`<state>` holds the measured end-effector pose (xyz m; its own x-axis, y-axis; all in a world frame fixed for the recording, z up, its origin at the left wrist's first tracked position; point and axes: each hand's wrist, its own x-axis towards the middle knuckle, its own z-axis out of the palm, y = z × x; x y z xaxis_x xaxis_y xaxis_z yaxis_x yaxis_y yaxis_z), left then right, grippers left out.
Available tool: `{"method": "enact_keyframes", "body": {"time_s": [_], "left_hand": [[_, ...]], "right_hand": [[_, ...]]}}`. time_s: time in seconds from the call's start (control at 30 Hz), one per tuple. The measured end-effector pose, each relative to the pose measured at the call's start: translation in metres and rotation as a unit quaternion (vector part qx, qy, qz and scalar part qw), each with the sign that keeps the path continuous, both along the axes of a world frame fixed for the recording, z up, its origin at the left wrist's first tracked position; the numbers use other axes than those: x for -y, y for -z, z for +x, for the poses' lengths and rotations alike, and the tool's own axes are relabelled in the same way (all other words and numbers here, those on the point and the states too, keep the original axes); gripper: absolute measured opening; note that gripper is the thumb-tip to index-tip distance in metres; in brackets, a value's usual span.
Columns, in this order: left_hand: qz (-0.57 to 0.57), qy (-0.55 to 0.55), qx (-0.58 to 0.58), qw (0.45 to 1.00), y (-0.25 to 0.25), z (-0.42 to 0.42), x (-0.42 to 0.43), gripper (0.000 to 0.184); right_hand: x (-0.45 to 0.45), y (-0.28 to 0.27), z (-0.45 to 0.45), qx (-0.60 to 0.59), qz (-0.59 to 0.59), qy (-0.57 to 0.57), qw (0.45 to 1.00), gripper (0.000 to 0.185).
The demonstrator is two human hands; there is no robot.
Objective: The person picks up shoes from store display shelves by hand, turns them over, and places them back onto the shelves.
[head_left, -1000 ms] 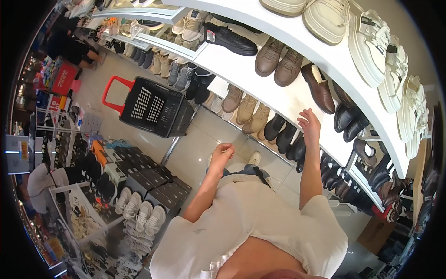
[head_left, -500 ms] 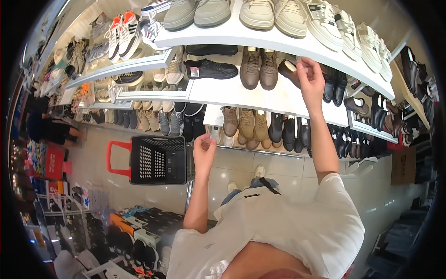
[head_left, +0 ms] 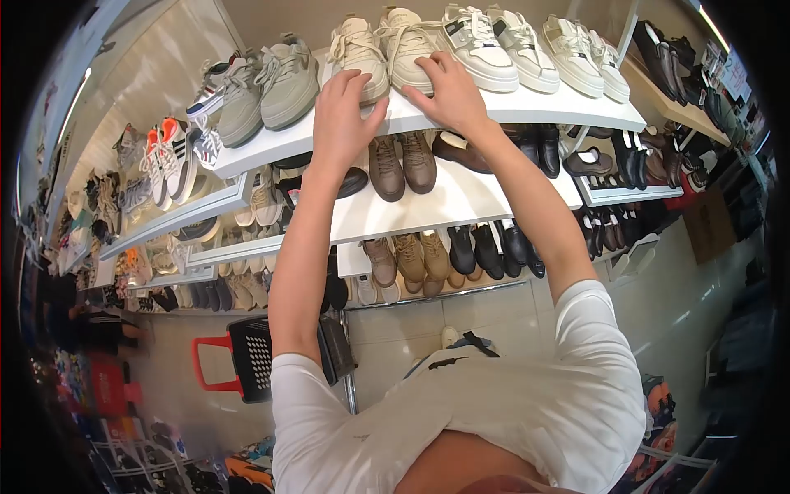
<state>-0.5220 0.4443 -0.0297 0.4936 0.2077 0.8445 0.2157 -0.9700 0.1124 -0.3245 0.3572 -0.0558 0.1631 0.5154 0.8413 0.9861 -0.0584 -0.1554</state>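
A pair of cream lace-up sneakers stands on the top white shelf, toes toward me. My left hand (head_left: 344, 119) reaches the toe of the left cream sneaker (head_left: 357, 51), its fingers along the outer side and the thumb in front, curved around it. On the toe of the right cream sneaker (head_left: 405, 49) rests my right hand (head_left: 451, 92), fingers over the outer side and thumb at the front. Both sneakers sit on the shelf. My hands partly cover their toes, and the fingertip contact is partly hidden.
Grey-green sneakers (head_left: 288, 82) stand left on the same shelf, white sneakers (head_left: 485, 53) right. Brown lace-up shoes (head_left: 387, 169) sit on the shelf below, under its overhanging edge. A black basket with a red handle (head_left: 216, 362) is on the floor at left.
Both hands have moved up and inward to the cream sneakers on the top shelf. My right hand has left the brown shoe on the lower shelf. The view has tilted up and shifted.
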Motion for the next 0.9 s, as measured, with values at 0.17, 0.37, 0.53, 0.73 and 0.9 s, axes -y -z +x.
{"method": "enact_keyframes", "body": {"time_s": [0.17, 0.37, 0.53, 0.73, 0.9], "left_hand": [[0.094, -0.055, -0.031, 0.994, 0.028, 0.04, -0.026, 0.05], [0.052, -0.07, -0.022, 0.996, 0.026, 0.045, -0.017, 0.058], [0.014, -0.059, 0.019, 0.998, 0.029, 0.045, -0.017, 0.064], [0.06, -0.07, -0.019, 0.996, 0.031, 0.047, -0.022, 0.054], [0.074, -0.085, 0.005, 0.994, 0.033, 0.048, -0.025, 0.05]], "right_hand": [[0.005, -0.002, 0.004, 0.025, 0.015, -0.025, 0.999, 0.048], [0.009, -0.004, -0.001, -0.012, 0.005, -0.023, 1.0, 0.06], [0.007, -0.006, -0.003, -0.043, -0.027, -0.028, 0.998, 0.077], [0.004, -0.002, 0.001, -0.003, 0.016, -0.022, 1.0, 0.054], [0.004, 0.0, -0.005, -0.036, 0.02, -0.004, 0.999, 0.048]]}}
